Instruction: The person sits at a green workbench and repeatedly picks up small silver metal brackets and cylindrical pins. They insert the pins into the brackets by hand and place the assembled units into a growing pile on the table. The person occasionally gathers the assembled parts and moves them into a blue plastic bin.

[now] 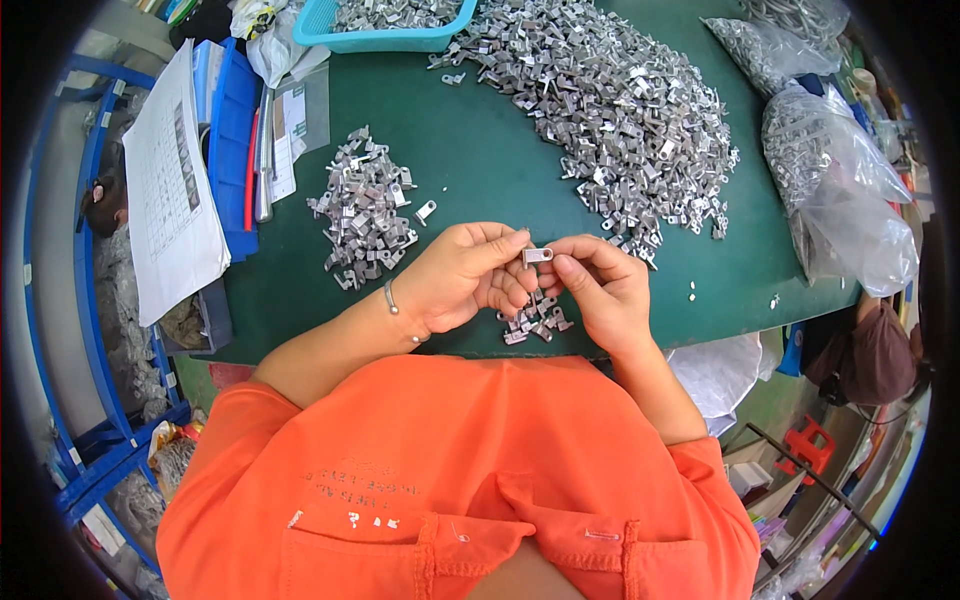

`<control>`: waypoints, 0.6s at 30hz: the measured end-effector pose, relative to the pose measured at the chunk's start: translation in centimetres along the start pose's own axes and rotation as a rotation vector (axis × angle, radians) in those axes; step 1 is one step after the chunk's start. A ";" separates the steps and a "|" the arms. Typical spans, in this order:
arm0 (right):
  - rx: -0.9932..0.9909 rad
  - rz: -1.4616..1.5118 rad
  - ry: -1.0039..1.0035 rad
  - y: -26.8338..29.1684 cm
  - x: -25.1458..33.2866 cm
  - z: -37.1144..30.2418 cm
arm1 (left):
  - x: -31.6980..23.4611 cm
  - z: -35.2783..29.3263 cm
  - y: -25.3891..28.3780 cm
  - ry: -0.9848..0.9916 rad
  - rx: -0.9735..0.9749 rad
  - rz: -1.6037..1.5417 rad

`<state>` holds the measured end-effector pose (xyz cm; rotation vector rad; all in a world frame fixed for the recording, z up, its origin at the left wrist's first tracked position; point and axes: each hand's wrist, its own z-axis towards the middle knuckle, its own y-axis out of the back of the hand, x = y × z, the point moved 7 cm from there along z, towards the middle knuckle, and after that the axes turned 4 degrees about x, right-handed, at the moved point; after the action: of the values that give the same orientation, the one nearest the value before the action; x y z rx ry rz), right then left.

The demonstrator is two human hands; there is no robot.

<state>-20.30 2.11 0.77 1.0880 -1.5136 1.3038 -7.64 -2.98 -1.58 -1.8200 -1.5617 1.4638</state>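
Fingers, head view: pinching the right end of a small silver bracket in the right hand — curled close about its left end in the left hand, pressed or loose, cannot tell.
Bracket: held up over the near part of the green table, hole toward the right.
Below the hands: loose cluster of brackets, partly covered.
Left: small heap, one stray bracket just beside.
Beyond: large heap — blue basket at the far side, also filled.
Right edge: clear bags of metal parts.
Left edge: printed sheets.
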 end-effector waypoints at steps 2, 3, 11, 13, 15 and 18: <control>0.001 0.003 -0.004 0.1 -0.1 0.0 | 0.2 0.0 0.0 0.020 -0.002 -0.032; 0.001 0.005 -0.006 0.1 -0.1 0.0 | 0.2 0.1 0.0 0.029 -0.002 -0.045; -0.009 0.027 -0.074 0.2 -0.2 -0.1 | 0.2 0.0 -0.3 0.062 0.003 -0.069; -0.003 0.041 -0.069 0.0 -0.2 -0.2 | 0.4 0.0 -0.2 0.070 0.003 -0.075; 0.015 0.071 -0.040 -0.4 -0.1 -0.2 | 0.4 0.0 -0.2 0.072 0.015 -0.074; 0.032 -0.031 0.059 -0.5 0.7 -0.1 | 0.3 0.0 -0.3 0.067 0.030 -0.065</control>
<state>-19.96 2.10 1.56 1.0800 -1.4316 1.3309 -7.83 -2.60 -1.49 -1.7666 -1.5434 1.3755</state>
